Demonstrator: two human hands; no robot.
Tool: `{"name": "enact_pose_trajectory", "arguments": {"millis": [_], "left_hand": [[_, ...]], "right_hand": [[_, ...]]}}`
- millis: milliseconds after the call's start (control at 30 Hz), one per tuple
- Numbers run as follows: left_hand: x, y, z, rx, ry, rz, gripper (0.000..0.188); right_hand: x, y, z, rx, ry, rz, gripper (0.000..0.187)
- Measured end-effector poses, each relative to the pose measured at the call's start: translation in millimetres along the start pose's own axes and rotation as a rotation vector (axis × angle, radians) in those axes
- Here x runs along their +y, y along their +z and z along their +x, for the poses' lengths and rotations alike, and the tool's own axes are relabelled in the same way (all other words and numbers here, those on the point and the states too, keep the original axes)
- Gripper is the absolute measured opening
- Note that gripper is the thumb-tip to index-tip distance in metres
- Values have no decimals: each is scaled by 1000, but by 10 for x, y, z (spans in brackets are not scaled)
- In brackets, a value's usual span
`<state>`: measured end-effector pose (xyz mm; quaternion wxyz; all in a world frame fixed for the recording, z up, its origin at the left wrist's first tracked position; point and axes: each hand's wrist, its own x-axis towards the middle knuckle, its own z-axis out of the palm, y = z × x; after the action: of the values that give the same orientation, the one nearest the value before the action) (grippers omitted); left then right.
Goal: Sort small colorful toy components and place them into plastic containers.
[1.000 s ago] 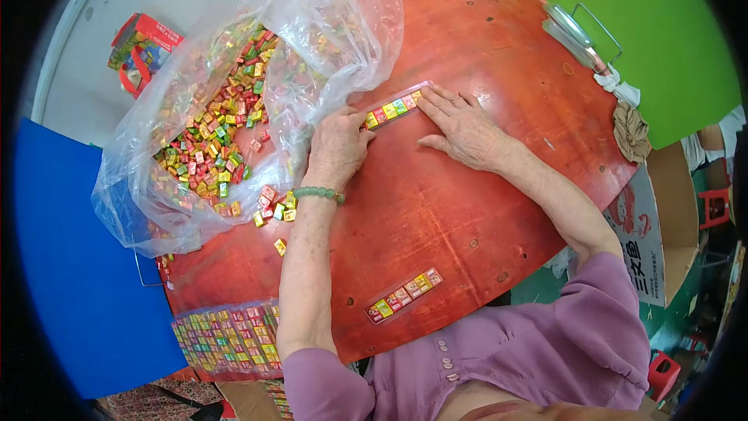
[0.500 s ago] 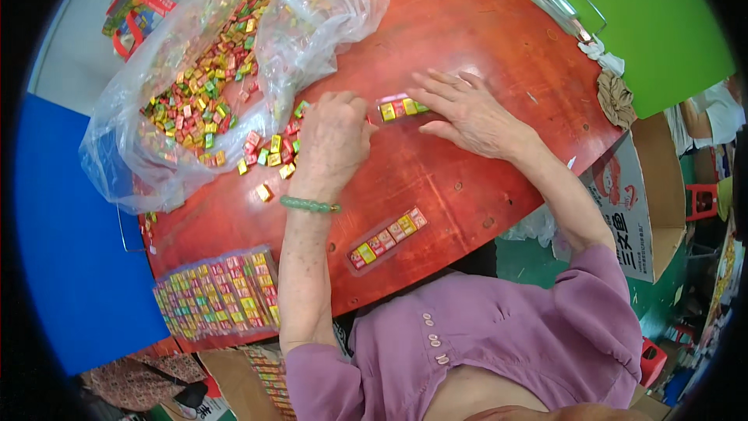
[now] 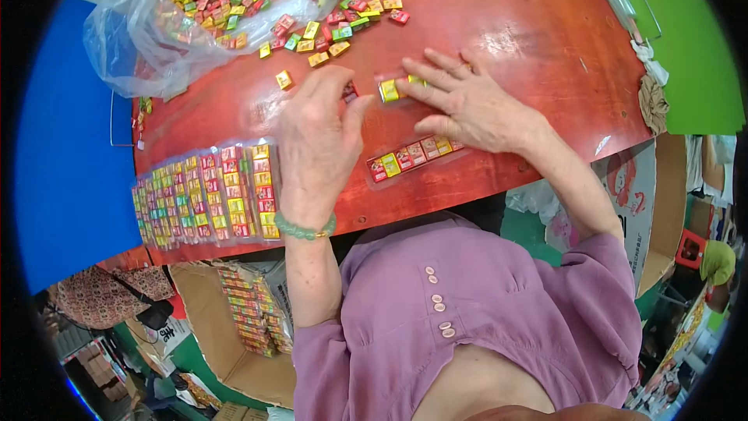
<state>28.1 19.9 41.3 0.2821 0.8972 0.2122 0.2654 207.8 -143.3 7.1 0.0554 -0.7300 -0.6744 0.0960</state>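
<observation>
My left hand (image 3: pixel 318 140), with a green bangle at the wrist, pinches a small dark red box (image 3: pixel 350 92) between thumb and fingertips. Just to its right lies a short row of small yellow boxes (image 3: pixel 388 91), partly covered by my right hand (image 3: pixel 479 107). That hand is palm down with fingers spread, and its fingertips rest over the row; what lies beneath them is hidden. Nearer to me sits a clear plastic strip (image 3: pixel 413 157) filled with red and yellow boxes. Loose red, yellow and green boxes (image 3: pixel 340 31) lie scattered beyond my left hand.
A clear plastic bag (image 3: pixel 128 47) full of similar boxes stands at the far left of the red table (image 3: pixel 538 70). Several filled strips (image 3: pixel 210 195) lie side by side at the left. Below the table edge, a cardboard box (image 3: pixel 210 327) contains more strips. A clipboard (image 3: pixel 619 8) lies far right.
The view has shifted, so the table's contents sit higher in it. My left hand has drawn back from the loose boxes, and a red box now shows in its pinch. My right hand stays over the row.
</observation>
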Motion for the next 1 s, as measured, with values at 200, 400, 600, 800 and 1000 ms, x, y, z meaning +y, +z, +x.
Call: {"name": "enact_pose_trajectory", "arguments": {"millis": [200, 400, 600, 800, 1000], "left_hand": [[-146, 161, -148, 2, -10, 221, 27], [-251, 453, -139, 70, -43, 129, 42], [-1, 250, -438, 30, -50, 123, 56], [95, 178, -1021, -21, 66, 108, 66], [144, 206, -1114, -35, -7, -64, 68]], "right_hand": [[-327, 44, -123, -25, -72, 56, 70], [-461, 51, -239, -25, -4, 24, 68], [-346, -6, -469, 342, 230, 240, 48], [-263, 100, -487, 404, 426, 393, 32], [-156, 131, -395, 370, 464, 662, 31]]}}
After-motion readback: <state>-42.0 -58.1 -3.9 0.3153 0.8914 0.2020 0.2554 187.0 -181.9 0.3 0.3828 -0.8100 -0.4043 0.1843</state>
